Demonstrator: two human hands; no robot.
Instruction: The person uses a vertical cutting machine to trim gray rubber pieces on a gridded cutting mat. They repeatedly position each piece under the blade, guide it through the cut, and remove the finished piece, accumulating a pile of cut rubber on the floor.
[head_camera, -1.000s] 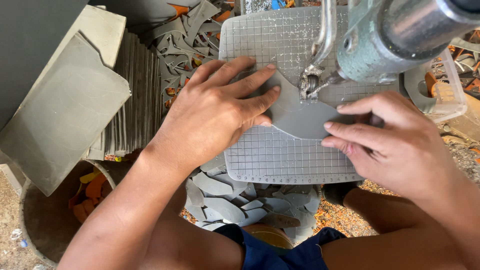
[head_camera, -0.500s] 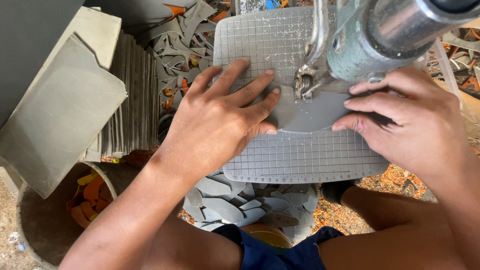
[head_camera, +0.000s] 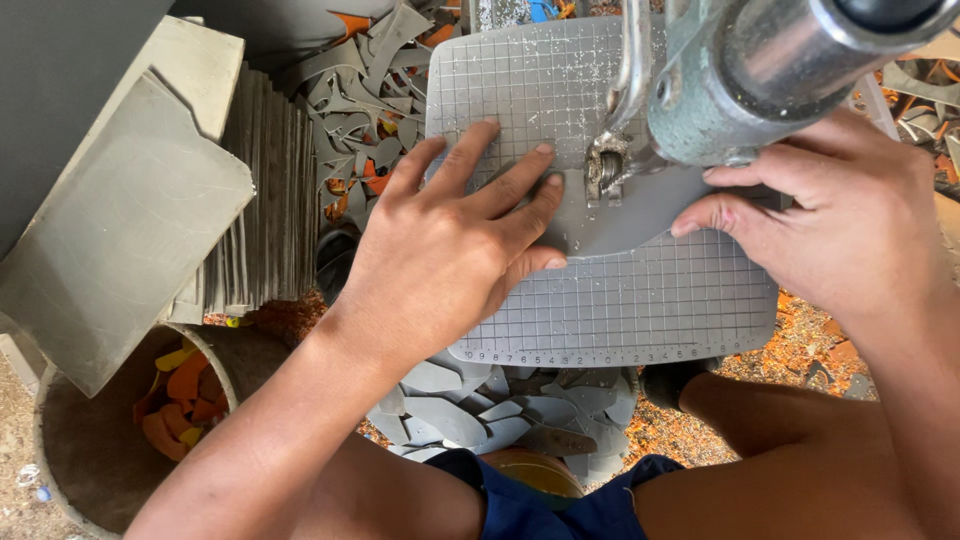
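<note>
A flat grey sheet piece (head_camera: 622, 222) with a curved lower edge lies on the gridded grey cutting table (head_camera: 640, 300) of a saw machine. My left hand (head_camera: 450, 235) presses flat on the piece's left part, fingers spread toward the blade. On the right, my right hand (head_camera: 840, 225) holds the piece's other side down with fingertips on it. The thin blade and its metal guide (head_camera: 608, 170) meet the piece between my hands, under the machine's grey-green arm (head_camera: 780, 70).
A stack of grey sheets (head_camera: 270, 200) stands on edge at left, with larger grey boards (head_camera: 120, 230) leaning beside it. Grey and orange offcuts (head_camera: 370, 90) lie behind the table, cut grey shapes (head_camera: 500, 410) below it. A round bin (head_camera: 90, 440) holds orange scraps.
Both hands have pushed the grey piece farther away into the blade. My right hand moved up and now sits partly behind the machine's arm.
</note>
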